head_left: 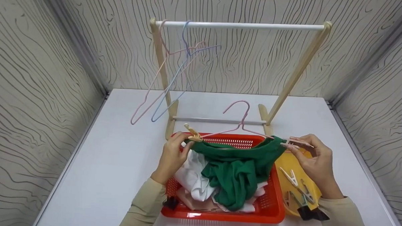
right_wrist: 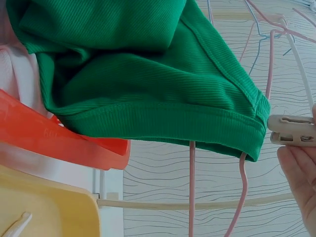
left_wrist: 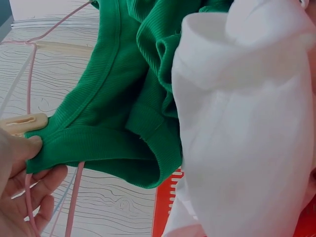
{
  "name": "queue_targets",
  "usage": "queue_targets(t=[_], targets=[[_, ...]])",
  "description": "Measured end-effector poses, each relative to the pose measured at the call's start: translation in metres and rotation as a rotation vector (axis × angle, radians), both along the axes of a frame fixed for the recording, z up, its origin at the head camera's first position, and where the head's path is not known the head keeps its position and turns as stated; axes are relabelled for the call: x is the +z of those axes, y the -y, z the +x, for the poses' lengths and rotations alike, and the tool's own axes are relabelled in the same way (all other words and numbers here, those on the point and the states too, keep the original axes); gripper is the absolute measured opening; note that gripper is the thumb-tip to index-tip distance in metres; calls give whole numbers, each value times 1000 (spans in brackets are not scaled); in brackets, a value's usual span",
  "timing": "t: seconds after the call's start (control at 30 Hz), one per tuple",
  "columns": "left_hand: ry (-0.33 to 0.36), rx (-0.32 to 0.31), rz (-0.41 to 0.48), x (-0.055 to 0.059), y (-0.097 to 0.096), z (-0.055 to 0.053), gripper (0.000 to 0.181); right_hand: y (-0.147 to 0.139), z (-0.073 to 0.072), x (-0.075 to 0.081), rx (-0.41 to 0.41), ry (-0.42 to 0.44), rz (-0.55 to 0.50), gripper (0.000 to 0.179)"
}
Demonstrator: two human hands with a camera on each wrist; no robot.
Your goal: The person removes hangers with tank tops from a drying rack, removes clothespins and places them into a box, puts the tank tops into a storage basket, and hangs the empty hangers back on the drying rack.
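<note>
A green ribbed garment [head_left: 239, 154] with banded openings hangs on a pink hanger [head_left: 242, 122] above the red basket [head_left: 222, 216]. My left hand [head_left: 174, 155] pinches its left shoulder, where a yellow clothespin [head_left: 195, 138] is clipped; in the left wrist view the thumb [left_wrist: 27, 145] presses on the green cloth. My right hand [head_left: 316, 160] grips a pale pink clothespin [head_left: 298, 143] at the garment's right shoulder. In the right wrist view that clothespin [right_wrist: 294, 131] points at the cloth's edge; whether it touches the cloth I cannot tell.
White cloth [head_left: 193, 179] and pale pink cloth [head_left: 191, 201] lie in the basket. To its right, a yellow tray [head_left: 314, 184] holds several clothespins [head_left: 290, 176]. Behind stands a wooden rack with a white bar [head_left: 257, 26], from which pink [head_left: 148, 94] and blue [head_left: 168, 90] hangers hang at the left.
</note>
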State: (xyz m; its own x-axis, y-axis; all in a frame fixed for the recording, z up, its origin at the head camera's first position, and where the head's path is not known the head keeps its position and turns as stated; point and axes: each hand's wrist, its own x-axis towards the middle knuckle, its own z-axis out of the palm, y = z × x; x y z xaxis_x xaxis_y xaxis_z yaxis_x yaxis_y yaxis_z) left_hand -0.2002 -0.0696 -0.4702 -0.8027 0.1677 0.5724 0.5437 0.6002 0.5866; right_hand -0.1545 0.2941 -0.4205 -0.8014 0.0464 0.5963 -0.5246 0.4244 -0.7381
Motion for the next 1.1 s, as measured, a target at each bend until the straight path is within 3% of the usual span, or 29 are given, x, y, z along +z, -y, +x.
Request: queue_targets(t=[0.27,0.57,0.9,1.1], targets=[[6,9,-3,-1,-1,0,16,2,4,2,-107,201,-132,34],[-36,21,-14,0,-1,-1,16,-2,8,-4,-128,274,-116,32],[-4,12,6,-1,-1,-2,16,-16,14,-12,-119,372,55,30],[-1,8,10,-2,-1,-2,16,-22,17,-25,-134,384,135,28]])
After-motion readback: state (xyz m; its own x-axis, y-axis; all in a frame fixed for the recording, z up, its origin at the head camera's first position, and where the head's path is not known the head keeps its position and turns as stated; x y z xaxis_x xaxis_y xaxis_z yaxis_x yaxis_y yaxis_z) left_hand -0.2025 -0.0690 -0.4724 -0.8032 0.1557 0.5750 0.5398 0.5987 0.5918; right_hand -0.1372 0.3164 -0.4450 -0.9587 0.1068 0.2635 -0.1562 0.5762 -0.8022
